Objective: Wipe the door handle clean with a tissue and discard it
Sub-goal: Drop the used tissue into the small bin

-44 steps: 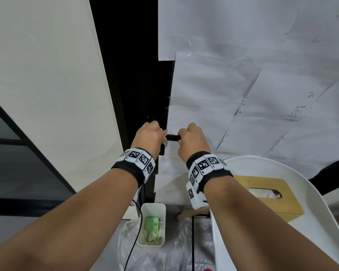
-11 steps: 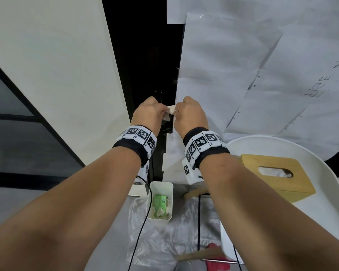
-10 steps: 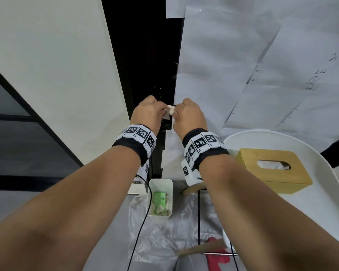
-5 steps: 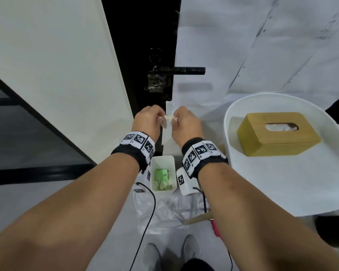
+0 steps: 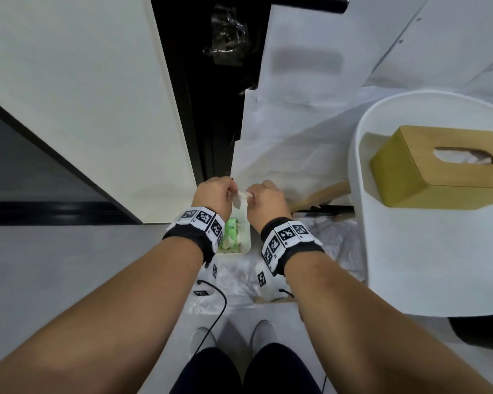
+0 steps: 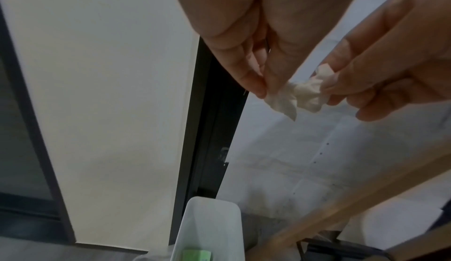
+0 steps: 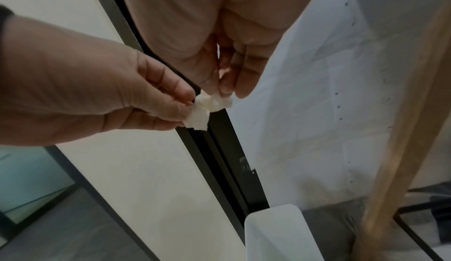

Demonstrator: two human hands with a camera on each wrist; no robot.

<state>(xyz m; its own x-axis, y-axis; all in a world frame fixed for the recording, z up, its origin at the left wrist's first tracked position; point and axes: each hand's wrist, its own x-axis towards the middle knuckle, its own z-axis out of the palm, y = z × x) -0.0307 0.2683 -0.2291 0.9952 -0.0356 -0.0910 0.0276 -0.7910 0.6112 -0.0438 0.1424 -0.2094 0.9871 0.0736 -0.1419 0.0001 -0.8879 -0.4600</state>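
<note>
The crumpled white tissue (image 6: 296, 95) hangs between the two hands, above the floor in front of the dark door edge (image 5: 211, 132). The left hand (image 5: 213, 194) pinches one end with thumb and fingertips pressed together; the right hand (image 5: 264, 200) pinches the other end the same way, so the wad bridges the small gap between them, with a loose corner drooping below the left fingertips (image 7: 185, 93).

Beneath the hands stands a small white rectangular bin (image 5: 246, 240) with smooth, rounded plastic walls. Inside it lie a green packet (image 5: 230, 227) and what seem to be pale scraps, though the wrist hides much of them. It sits on clear, wrinkled plastic sheeting (image 5: 239, 277).

At right, a smooth wooden tissue box (image 5: 439, 169) sits on a round white table (image 5: 427, 265), with white tissue showing in its oval slot.
</note>
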